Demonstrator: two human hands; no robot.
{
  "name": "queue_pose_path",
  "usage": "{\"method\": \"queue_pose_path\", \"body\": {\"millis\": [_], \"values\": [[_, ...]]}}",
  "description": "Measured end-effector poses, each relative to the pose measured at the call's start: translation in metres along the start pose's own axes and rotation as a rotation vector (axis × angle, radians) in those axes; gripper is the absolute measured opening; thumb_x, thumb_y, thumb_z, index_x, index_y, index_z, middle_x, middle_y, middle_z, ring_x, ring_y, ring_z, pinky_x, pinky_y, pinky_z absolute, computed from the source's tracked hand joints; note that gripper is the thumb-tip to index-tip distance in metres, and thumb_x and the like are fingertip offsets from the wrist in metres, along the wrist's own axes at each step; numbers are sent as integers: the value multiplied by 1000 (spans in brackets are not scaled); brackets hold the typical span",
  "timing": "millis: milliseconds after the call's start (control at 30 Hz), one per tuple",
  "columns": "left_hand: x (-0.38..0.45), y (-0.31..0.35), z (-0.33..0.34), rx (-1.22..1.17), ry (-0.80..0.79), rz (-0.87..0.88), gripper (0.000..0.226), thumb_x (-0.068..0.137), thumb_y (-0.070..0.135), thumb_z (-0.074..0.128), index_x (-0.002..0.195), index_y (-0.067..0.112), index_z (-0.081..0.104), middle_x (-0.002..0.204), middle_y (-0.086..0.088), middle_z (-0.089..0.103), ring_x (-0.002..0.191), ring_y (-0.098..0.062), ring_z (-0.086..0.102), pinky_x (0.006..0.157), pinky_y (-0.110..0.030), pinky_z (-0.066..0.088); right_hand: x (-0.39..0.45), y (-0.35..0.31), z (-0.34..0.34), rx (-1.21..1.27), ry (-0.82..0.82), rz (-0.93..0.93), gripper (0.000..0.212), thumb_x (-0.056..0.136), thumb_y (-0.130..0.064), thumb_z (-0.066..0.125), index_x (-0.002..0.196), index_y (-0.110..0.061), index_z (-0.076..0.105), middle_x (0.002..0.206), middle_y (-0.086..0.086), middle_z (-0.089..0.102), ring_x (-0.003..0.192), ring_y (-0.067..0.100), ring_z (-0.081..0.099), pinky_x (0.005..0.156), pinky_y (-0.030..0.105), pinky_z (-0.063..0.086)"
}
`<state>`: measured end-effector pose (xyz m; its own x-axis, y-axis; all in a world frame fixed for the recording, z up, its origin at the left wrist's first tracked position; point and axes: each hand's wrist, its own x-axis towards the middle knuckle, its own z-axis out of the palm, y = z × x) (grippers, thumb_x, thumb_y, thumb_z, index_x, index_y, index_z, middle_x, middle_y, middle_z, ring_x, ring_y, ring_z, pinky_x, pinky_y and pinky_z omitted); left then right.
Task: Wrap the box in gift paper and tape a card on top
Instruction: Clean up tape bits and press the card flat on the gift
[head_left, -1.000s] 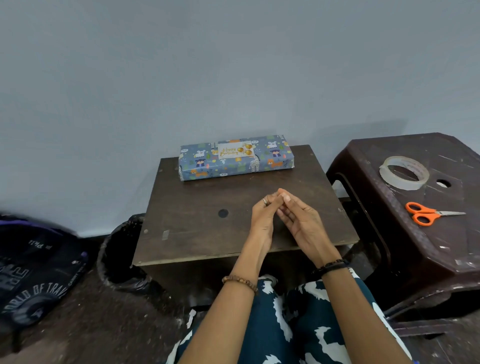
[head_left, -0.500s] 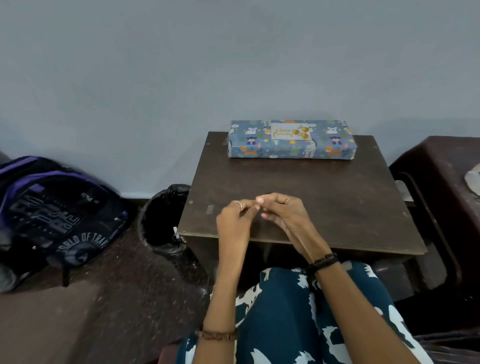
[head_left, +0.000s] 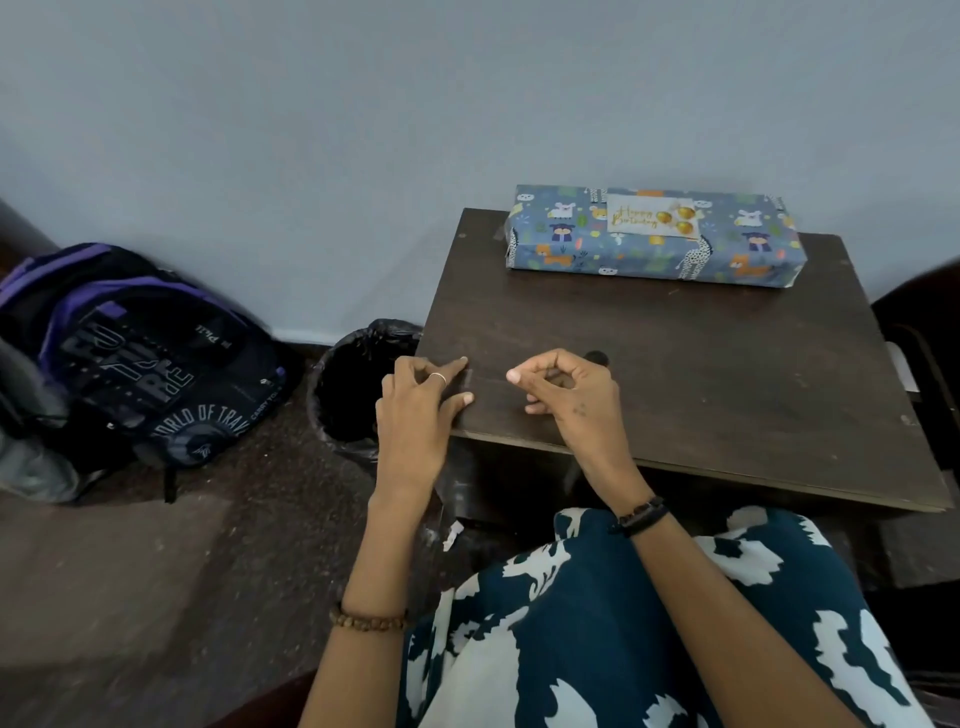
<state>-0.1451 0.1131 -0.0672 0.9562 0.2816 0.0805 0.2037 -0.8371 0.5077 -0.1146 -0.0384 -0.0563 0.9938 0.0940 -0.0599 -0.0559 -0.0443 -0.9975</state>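
From my seat the box (head_left: 655, 237) sits along the far edge of the counter (head_left: 701, 374), toward its far right corner, wrapped in patterned paper, with the card (head_left: 651, 216) lying flat on its top face; I judge the job all but done, though I cannot see any tape on the card from here.

Both hands hover over the near left corner, well apart from the box. The left hand (head_left: 415, 410) has its forefinger and thumb stretched out with what looks like a thin clear strip (head_left: 469, 378) between the tips — too faint to call for certain, so I cannot tell whether it grips anything. The right hand (head_left: 569, 397) has fingers curled, thumb and forefinger forming a loop; I see nothing in it.

Risks as I judge them: if that is a spare strip of tape, it may fold on itself or cling to the fingers, and shaking it free could fling it at the counter rather than into the bin (head_left: 348, 384) just off the left edge; a careless sweep of the arm toward the bin might clip the counter corner; the box lies close to the far edge — a nudge to the counter could shift it; and a card held on too little tape could lift at a corner.
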Motion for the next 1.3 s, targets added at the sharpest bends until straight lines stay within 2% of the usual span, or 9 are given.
{"method": "queue_pose_path", "body": {"millis": [167, 300, 500, 700, 867, 1000, 1100, 1167, 1300], "values": [[5, -6, 0, -98, -21, -12, 32, 84, 24, 66, 117, 25, 65, 118, -8, 46, 111, -25, 42, 88, -34, 35, 1, 0, 0, 6, -2, -6, 9, 79, -14, 73, 72, -17, 68, 67, -3, 63, 57, 0, 57, 55, 15, 52], [6, -6, 0, -135, -17, -32, 26, 82, 23, 68, 108, 25, 66, 116, -6, 46, 112, -24, 44, 92, -43, 41, 0, 1, 0, 0, -9, -11, 8, 79, -14, 73, 73, -17, 68, 68, -3, 64, 57, 0, 58, 56, 15, 52], [8, -5, 0, -33, -56, 0, 40, 88, 26, 62, 127, 32, 56, 115, -6, 42, 108, -22, 42, 82, -33, 34, 0, 1, -1, 7, -14, 2, 6, 79, -16, 73, 75, -15, 69, 70, 1, 65, 57, 2, 59, 58, 18, 54], [11, -7, 0, -137, -81, -27, 30, 84, 23, 67, 114, 26, 66, 113, -4, 43, 107, -24, 46, 90, -47, 40, 2, 2, -2, 5, -21, 10, 7, 79, -15, 73, 73, -16, 68, 67, -1, 63, 55, 1, 58, 57, 17, 53], [20, -7, -6, -100, -178, -52, 27, 85, 26, 64, 111, 29, 60, 102, 4, 33, 100, -14, 43, 84, -33, 29, 2, 3, -2, 9, -22, 4, 5, 79, -15, 73, 76, -15, 69, 69, 0, 65, 56, 1, 59, 57, 17, 53], [27, -7, -9, -112, -272, -59, 21, 84, 25, 66, 103, 29, 58, 97, 4, 31, 96, -10, 40, 87, -35, 30, 1, 3, -3, 6, -21, 4, 5, 79, -15, 72, 76, -15, 69, 69, 0, 64, 55, 0, 58, 56, 16, 53], [29, -7, -12, -125, -309, -33, 15, 83, 24, 67, 83, 33, 55, 97, 4, 32, 96, -11, 41, 86, -35, 31, 0, 3, -4, 12, -23, -1, 6, 79, -14, 72, 75, -15, 68, 67, -2, 63, 55, 0, 58, 56, 16, 53], [28, -6, -10, -94, -297, -31, 19, 83, 22, 67, 74, 32, 54, 94, 5, 33, 95, -9, 40, 82, -33, 29, -1, 4, -5, 14, -24, -7, 5, 80, -14, 72, 77, -13, 69, 68, -1, 64, 56, 0, 58, 57, 17, 54], [22, -11, -5, -237, -173, -27, 15, 84, 14, 66, 81, 27, 59, 96, 5, 41, 94, -9, 44, 87, -34, 38, -2, 5, -8, 27, -24, -13, 5, 80, -14, 72, 77, -14, 69, 69, -1, 64, 57, 1, 59, 58, 19, 55]]}}
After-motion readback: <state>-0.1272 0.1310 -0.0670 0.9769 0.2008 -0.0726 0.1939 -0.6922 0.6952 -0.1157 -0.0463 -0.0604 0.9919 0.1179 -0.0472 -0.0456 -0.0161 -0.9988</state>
